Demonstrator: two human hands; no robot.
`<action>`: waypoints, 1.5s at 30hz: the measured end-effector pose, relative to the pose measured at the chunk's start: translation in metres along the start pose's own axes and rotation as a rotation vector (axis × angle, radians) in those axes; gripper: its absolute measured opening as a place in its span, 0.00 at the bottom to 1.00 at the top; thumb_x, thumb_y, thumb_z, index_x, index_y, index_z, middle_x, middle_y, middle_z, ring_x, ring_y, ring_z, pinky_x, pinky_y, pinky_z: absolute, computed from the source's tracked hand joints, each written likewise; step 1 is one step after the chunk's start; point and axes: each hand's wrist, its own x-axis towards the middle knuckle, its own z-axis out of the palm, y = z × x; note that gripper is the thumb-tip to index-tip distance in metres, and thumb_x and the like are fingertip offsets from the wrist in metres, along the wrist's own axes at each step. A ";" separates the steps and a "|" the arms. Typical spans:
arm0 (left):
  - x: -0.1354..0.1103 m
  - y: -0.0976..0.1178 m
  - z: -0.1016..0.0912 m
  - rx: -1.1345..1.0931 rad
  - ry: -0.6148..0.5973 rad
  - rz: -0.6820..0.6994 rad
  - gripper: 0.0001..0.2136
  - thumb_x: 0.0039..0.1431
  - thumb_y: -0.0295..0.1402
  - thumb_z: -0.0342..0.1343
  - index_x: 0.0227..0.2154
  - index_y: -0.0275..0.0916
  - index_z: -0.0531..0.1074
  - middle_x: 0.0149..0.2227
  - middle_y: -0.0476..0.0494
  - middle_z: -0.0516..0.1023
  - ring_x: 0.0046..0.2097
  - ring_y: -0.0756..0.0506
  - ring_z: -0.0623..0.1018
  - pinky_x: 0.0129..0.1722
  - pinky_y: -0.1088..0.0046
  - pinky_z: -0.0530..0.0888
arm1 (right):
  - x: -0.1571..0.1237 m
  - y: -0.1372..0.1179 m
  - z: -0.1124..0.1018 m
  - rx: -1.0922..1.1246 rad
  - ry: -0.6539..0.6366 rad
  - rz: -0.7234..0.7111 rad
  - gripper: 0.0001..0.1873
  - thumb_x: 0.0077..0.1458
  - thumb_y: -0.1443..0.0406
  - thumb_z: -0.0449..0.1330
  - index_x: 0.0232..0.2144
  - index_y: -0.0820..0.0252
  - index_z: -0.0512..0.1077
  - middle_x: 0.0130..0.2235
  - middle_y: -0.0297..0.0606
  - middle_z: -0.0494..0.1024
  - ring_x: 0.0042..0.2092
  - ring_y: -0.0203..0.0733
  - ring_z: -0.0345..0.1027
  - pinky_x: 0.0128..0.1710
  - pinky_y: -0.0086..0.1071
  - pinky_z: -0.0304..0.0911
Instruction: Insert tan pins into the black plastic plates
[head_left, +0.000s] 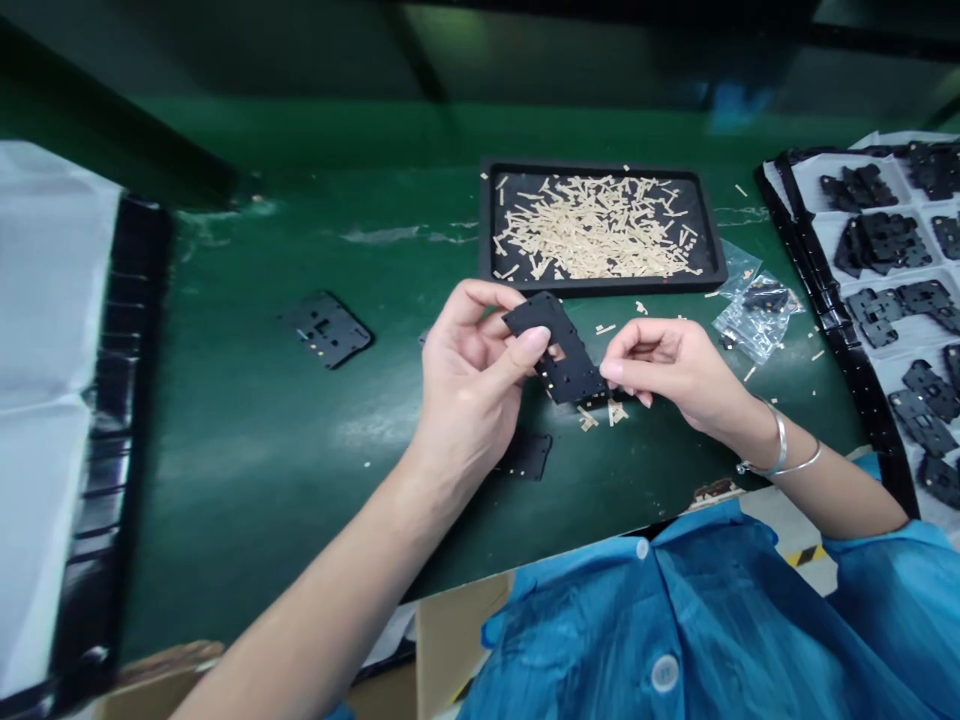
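Both my hands hold one flat black plastic plate [561, 345] with small cut-outs, just above the green table. My left hand [469, 385] grips its left end, thumb pressed on top and fingers curled behind. My right hand [664, 372] pinches the plate's lower right edge with its fingertips; silver bangles circle that wrist. Small tan strips [600, 415] lie on the table right under the plate. Another black plate [525, 455] lies partly hidden beneath my left hand.
A black tray [487, 225] heaped with tan strips sits behind my hands. One black plate [328, 328] lies alone to the left. Clear plastic bags [754, 315] lie at right, beside a compartment tray [840, 330] of black parts. White paper [45, 400] covers a tray at far left.
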 end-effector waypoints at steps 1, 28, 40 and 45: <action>-0.001 0.001 0.001 0.001 0.007 -0.003 0.12 0.45 0.30 0.71 0.29 0.43 0.72 0.23 0.54 0.75 0.23 0.54 0.74 0.23 0.81 0.74 | 0.000 0.000 0.001 0.011 -0.006 0.007 0.14 0.41 0.61 0.70 0.22 0.63 0.70 0.22 0.29 0.70 0.22 0.26 0.57 0.19 0.23 0.53; -0.004 0.008 -0.005 0.209 -0.249 0.057 0.12 0.54 0.40 0.61 0.39 0.40 0.76 0.40 0.42 0.79 0.45 0.43 0.77 0.44 0.69 0.75 | -0.007 0.001 -0.007 -0.608 0.245 -0.780 0.04 0.52 0.70 0.62 0.27 0.60 0.74 0.25 0.32 0.73 0.26 0.31 0.64 0.24 0.26 0.61; -0.002 0.025 0.000 0.458 -0.468 -0.294 0.14 0.58 0.42 0.58 0.38 0.36 0.76 0.34 0.45 0.78 0.32 0.49 0.74 0.34 0.74 0.72 | -0.004 -0.003 -0.014 -0.760 0.009 -0.875 0.05 0.55 0.73 0.62 0.28 0.63 0.74 0.26 0.36 0.76 0.28 0.33 0.66 0.29 0.29 0.63; -0.003 0.019 0.004 0.368 -0.448 -0.442 0.15 0.51 0.40 0.64 0.38 0.37 0.74 0.31 0.46 0.75 0.30 0.50 0.74 0.28 0.77 0.71 | -0.004 -0.002 -0.014 -0.736 -0.034 -0.824 0.04 0.55 0.72 0.62 0.29 0.61 0.75 0.28 0.35 0.77 0.30 0.35 0.67 0.31 0.31 0.64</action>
